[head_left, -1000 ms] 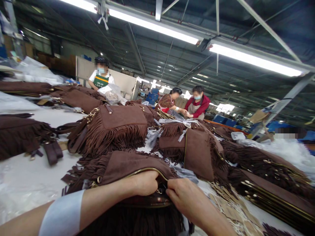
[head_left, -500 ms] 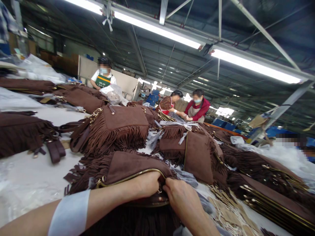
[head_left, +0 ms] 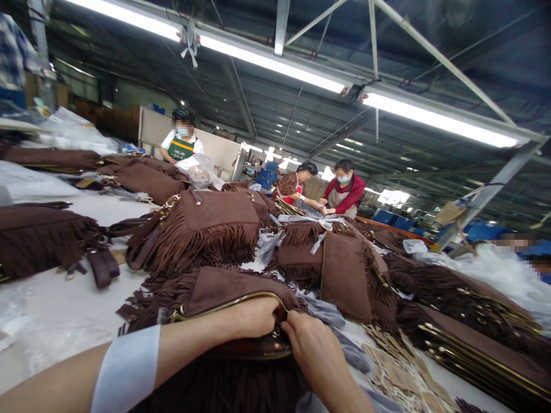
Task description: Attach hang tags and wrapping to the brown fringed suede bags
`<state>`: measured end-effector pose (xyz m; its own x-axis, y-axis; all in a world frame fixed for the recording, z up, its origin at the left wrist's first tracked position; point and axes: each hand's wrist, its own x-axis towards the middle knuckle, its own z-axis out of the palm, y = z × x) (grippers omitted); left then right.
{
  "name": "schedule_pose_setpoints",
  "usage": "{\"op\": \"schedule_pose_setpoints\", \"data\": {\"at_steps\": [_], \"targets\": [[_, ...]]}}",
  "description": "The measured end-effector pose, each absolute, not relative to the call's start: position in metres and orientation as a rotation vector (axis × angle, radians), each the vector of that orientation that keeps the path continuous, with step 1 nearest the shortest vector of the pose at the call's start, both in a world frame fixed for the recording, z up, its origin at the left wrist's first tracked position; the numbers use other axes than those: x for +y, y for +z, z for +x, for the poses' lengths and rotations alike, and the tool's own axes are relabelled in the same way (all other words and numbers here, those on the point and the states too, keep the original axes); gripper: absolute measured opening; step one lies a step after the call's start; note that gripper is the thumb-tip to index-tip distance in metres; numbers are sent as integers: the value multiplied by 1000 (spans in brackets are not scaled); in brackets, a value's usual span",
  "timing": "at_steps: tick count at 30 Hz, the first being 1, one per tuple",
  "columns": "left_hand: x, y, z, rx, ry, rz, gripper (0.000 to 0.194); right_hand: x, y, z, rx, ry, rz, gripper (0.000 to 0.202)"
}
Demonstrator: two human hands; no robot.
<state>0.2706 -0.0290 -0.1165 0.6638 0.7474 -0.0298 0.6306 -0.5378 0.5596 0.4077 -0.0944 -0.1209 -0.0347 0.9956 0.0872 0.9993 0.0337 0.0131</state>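
The left hand (head_left: 253, 317) reaches into the mouth of the brown fringed bag (head_left: 224, 292) at the near table edge; its grip is hidden. The right hand (head_left: 312, 350) pinches the bag's zipper end (head_left: 278, 331) (gold teeth). Risk: zipper teeth snagging suede or fingers if pulled askew.

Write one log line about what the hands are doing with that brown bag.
left hand: inside fringed bag opening | right hand: pinching at zipper end | more bags behind
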Motion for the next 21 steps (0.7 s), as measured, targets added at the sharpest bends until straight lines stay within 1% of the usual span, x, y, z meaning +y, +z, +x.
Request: {"op": "schedule_pose_setpoints", "data": {"at_steps": [2,6,8,11,13,15,17,21], "targets": [[-36,-111,269,1070,323,2402,35,-101,-119,410,-2166,-64,-2065,21],[-53,-92,254,857,491,2546,37,-121,-115,426,-2134,59,-1613,20],[-64,-84,242,831,493,2632,29,-133,-121,437,-2069,23,-1459,23],[-82,-74,224,907,458,2764,24,-145,-140,450,-1930,-139,-1381,23],[-93,-69,216,857,557,2728,19,-150,-149,454,-1779,-233,-1385,23],[-99,-66,215,763,698,2529,14,-152,-146,452,-1612,-194,-1378,20],[-101,-67,221,669,741,2207,13,-151,-133,446,-1509,46,-1314,20],[-94,-82,248,508,639,1537,13,-139,-103,425,-1225,874,-1073,34]]}}
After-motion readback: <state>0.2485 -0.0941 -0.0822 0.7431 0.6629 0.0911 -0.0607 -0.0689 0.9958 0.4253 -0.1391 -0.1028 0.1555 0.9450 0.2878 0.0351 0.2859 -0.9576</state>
